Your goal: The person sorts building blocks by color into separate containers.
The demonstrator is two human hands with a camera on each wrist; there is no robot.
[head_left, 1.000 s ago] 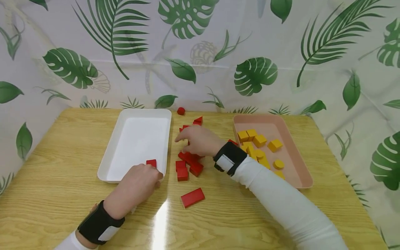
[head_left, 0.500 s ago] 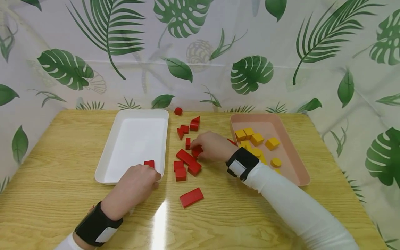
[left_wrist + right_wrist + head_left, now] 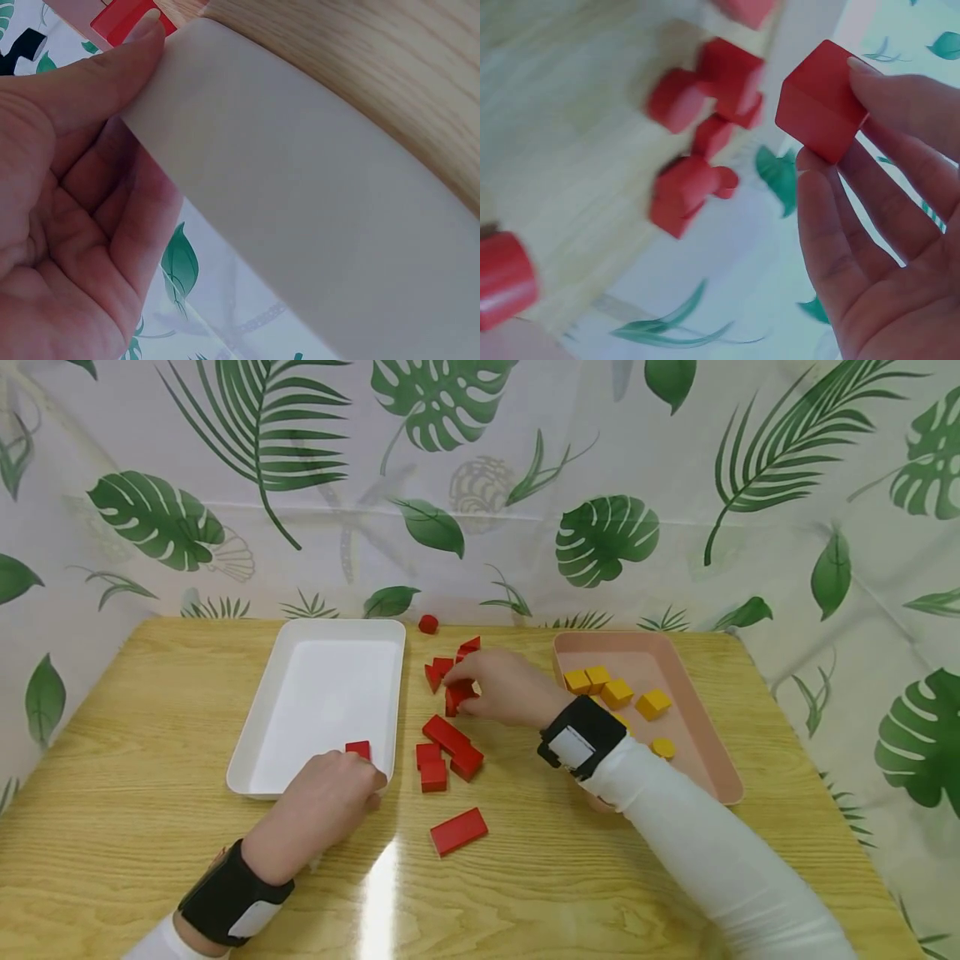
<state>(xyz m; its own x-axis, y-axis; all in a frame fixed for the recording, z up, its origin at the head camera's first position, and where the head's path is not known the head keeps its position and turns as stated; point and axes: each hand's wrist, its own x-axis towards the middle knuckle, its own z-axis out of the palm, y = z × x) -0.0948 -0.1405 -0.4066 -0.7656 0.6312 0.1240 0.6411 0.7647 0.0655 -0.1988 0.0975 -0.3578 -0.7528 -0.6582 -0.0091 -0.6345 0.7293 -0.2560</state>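
Observation:
My left hand (image 3: pixel 322 802) grips the near right corner of the white tray (image 3: pixel 270 685), its thumb on one side of the wall in the left wrist view and its curled fingers on the other. One red block (image 3: pixel 358 749) lies inside that tray, partly hidden by this hand. My right hand (image 3: pixel 513 689) pinches a red block (image 3: pixel 821 101) between thumb and fingertips, plainly seen in the right wrist view. It hovers over the far part of a scatter of red blocks, where red triangles (image 3: pixel 432 677) and small blocks lie.
A pink tray (image 3: pixel 716 760) with several yellow blocks (image 3: pixel 617 693) stands at the right, partly behind my right forearm. Several red blocks (image 3: pixel 448 735) lie between the trays. One flat red block (image 3: pixel 459 832) lies nearer me, and a small red piece (image 3: pixel 428 624) is by the back cloth.
My right hand has drawn back to the right, picked up a red block from the scatter, and moved away from me and slightly left with it. My left hand stays on the tray corner.

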